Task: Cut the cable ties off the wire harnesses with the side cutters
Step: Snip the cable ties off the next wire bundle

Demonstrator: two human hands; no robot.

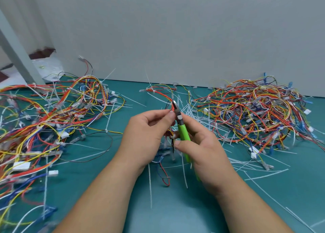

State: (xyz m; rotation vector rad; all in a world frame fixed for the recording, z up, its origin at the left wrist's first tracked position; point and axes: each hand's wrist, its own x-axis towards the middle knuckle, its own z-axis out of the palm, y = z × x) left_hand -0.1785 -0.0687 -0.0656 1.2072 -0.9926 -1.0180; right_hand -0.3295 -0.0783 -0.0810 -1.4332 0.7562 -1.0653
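Note:
My right hand [204,145] grips the green-handled side cutters [182,132], whose metal jaws point up and away at a red wire bundle. My left hand [149,134] pinches that wire harness [167,96] just left of the jaws, and more of its wires hang below between my two hands. A white cable tie [173,137] sits on the hanging wires beside the cutter handle. I cannot tell whether the jaws are around a tie.
A large heap of coloured harnesses [52,113] covers the left of the green mat [175,215]. Another heap [260,109] lies at the right. Cut white tie strips [191,109] are scattered across the middle and right. A grey wall [175,30] stands behind.

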